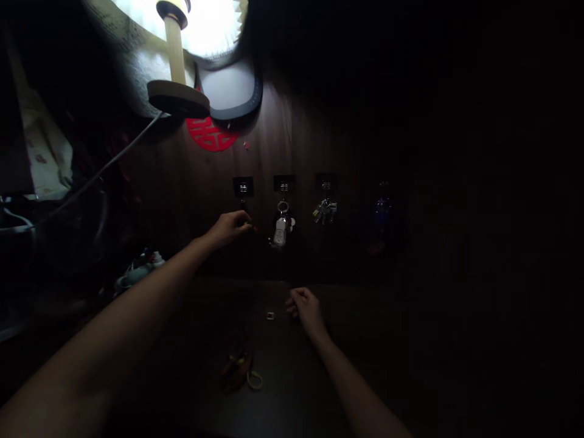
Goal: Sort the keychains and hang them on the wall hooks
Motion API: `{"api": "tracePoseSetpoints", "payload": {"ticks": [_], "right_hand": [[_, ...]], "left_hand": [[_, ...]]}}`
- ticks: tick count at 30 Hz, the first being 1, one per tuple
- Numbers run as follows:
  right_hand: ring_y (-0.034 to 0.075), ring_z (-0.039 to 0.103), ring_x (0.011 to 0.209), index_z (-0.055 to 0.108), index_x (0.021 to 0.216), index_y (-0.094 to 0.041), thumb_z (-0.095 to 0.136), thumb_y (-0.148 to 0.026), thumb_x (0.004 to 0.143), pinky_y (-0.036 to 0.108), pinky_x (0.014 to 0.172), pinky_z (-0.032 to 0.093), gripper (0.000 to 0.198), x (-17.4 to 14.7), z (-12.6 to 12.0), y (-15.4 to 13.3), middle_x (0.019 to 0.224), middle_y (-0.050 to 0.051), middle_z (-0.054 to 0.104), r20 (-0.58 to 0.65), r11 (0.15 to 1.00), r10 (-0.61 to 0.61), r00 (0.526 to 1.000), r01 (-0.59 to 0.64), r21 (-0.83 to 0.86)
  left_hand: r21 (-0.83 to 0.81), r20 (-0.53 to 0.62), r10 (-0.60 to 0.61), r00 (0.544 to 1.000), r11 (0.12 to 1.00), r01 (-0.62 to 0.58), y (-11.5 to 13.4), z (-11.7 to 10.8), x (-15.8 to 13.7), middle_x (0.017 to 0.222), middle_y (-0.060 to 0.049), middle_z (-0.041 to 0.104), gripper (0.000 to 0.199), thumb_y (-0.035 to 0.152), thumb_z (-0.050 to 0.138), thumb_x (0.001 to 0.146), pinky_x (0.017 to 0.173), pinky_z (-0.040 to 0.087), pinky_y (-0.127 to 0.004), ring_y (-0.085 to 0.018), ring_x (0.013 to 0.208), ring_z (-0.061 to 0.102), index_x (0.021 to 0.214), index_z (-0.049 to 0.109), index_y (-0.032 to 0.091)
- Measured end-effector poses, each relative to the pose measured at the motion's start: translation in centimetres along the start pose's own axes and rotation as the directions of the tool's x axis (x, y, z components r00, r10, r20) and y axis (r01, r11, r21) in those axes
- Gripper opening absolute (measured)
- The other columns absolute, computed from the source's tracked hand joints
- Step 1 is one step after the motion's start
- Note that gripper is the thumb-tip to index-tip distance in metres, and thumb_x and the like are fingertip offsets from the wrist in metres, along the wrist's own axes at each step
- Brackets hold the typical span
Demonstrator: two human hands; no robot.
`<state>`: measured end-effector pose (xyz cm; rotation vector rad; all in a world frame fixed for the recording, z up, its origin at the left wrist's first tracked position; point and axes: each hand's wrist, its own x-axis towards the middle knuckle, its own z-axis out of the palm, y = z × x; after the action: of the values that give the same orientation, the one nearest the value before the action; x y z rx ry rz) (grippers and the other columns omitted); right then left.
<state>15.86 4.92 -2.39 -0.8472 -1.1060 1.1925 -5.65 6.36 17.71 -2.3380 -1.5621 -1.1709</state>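
My left hand (232, 227) reaches out to the wall just below the left-hand hook (243, 186), its thumb and fingers pinched together. A tiny reddish tip shows at the fingertips, but what it belongs to is too dark to name. To the right of that hand, a bunch of keys with a pale fob (280, 231) hangs from the middle hook (283, 184). Another bunch of keys (325, 210) hangs from the hook (325, 182) further right. Low over the dark tabletop is my right hand (306, 308), fingers loosely curled and slightly apart, with nothing visible in them. A small pale piece (271, 316) lies left of it.
A lit lamp (177, 97) stands out at the upper left, its cord (114, 161) running down left. Behind it are a pale rounded device (230, 88) and a red paper cutout (212, 135). A yellow loop (254, 381) lies near. A dim bluish object (382, 210) hangs right.
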Motion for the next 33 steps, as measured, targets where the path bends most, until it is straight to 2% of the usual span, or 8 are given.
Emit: {"api": "tracePoseSetpoints", "payload": {"ticks": [3, 8, 14, 19, 22, 25, 29, 33], "right_hand": [[0.009, 0.050, 0.036, 0.054, 0.065, -0.018, 0.064, -0.050, 0.059, 0.016, 0.033, 0.031, 0.035, -0.1, -0.1, 0.2, 0.047, -0.002, 0.059, 0.029, 1.000, -0.006, 1.000, 0.007, -0.022], [0.008, 0.049, 0.036, 0.054, 0.066, -0.018, 0.062, -0.049, 0.061, 0.016, 0.034, 0.031, 0.032, -0.2, -0.1, 0.2, 0.047, -0.003, 0.058, 0.054, 0.998, 0.008, 0.999, -0.005, -0.060], [0.008, 0.048, 0.036, 0.053, 0.066, -0.018, 0.060, -0.049, 0.061, 0.017, 0.034, 0.029, 0.032, -0.1, 0.0, 0.4, 0.048, -0.003, 0.057, 0.059, 0.997, 0.010, 0.998, -0.005, -0.082], [0.008, 0.048, 0.037, 0.052, 0.068, -0.018, 0.058, -0.048, 0.063, 0.017, 0.036, 0.030, 0.031, -0.1, -0.1, 0.5, 0.049, -0.003, 0.057, 0.077, 0.992, 0.005, 0.997, 0.005, -0.128], [0.008, 0.047, 0.037, 0.052, 0.068, -0.018, 0.057, -0.048, 0.064, 0.018, 0.037, 0.030, 0.031, -0.1, 0.0, 0.5, 0.050, -0.003, 0.057, 0.086, 0.988, -0.002, 0.996, 0.015, -0.155], [0.008, 0.047, 0.038, 0.052, 0.067, -0.018, 0.057, -0.048, 0.064, 0.019, 0.038, 0.032, 0.031, -0.1, 0.1, 0.4, 0.049, -0.003, 0.056, 0.092, 0.986, -0.005, 0.996, 0.020, -0.168], [0.008, 0.047, 0.038, 0.052, 0.066, -0.018, 0.058, -0.049, 0.064, 0.019, 0.039, 0.032, 0.032, -0.1, 0.2, 0.3, 0.048, -0.003, 0.056, 0.100, 0.983, 0.000, 0.995, 0.018, -0.182], [0.008, 0.047, 0.038, 0.052, 0.065, -0.018, 0.058, -0.050, 0.062, 0.019, 0.039, 0.033, 0.033, -0.1, 0.2, 0.2, 0.048, -0.003, 0.055, 0.109, 0.982, -0.006, 0.994, 0.026, -0.185]], "left_hand": [[0.024, -0.045, 0.016, 0.999, 1.000, -0.015, 0.2, -0.5, 1.9, 0.076, 0.000, 0.062, 0.014, 0.026, 0.058, 0.072, 0.067, 0.041, -0.024, -0.013, 0.069, 0.055, 0.084, 0.063, 0.019], [0.164, -0.061, 0.144, 0.988, 0.978, -0.132, 0.0, -1.4, 5.4, 0.084, -0.002, 0.060, 0.013, 0.021, 0.060, 0.070, 0.070, 0.041, -0.025, -0.014, 0.075, 0.055, 0.082, 0.063, 0.019], [0.262, -0.125, 0.139, 0.982, 0.960, -0.103, -0.6, -2.9, 7.8, 0.084, -0.003, 0.058, 0.016, 0.023, 0.062, 0.069, 0.073, 0.042, -0.026, -0.014, 0.076, 0.054, 0.083, 0.064, 0.017], [0.168, -0.244, -0.010, 0.970, 0.985, 0.052, -1.1, -2.7, 7.1, 0.086, -0.002, 0.063, 0.022, 0.024, 0.062, 0.068, 0.073, 0.043, -0.026, -0.015, 0.079, 0.056, 0.089, 0.058, 0.018], [0.116, -0.318, -0.151, 0.936, 0.974, 0.196, -1.5, -2.2, 5.9, 0.086, -0.003, 0.064, 0.020, 0.027, 0.062, 0.069, 0.072, 0.043, -0.026, -0.016, 0.079, 0.058, 0.086, 0.057, 0.018], [0.053, -0.355, -0.255, 0.900, 0.955, 0.292, -1.8, -1.5, 4.7, 0.087, -0.003, 0.065, 0.015, 0.028, 0.060, 0.071, 0.073, 0.043, -0.025, -0.017, 0.081, 0.059, 0.082, 0.058, 0.018], [-0.051, -0.368, -0.332, 0.868, 0.940, 0.338, -2.1, -0.1, 3.3, 0.085, -0.003, 0.066, 0.013, 0.029, 0.056, 0.074, 0.073, 0.043, -0.025, -0.017, 0.082, 0.059, 0.081, 0.059, 0.018], [-0.186, -0.383, -0.371, 0.846, 0.928, 0.323, -2.4, 1.8, 2.2, 0.086, -0.003, 0.066, 0.017, 0.031, 0.051, 0.077, 0.075, 0.043, -0.026, -0.017, 0.083, 0.060, 0.082, 0.059, 0.017]]}}
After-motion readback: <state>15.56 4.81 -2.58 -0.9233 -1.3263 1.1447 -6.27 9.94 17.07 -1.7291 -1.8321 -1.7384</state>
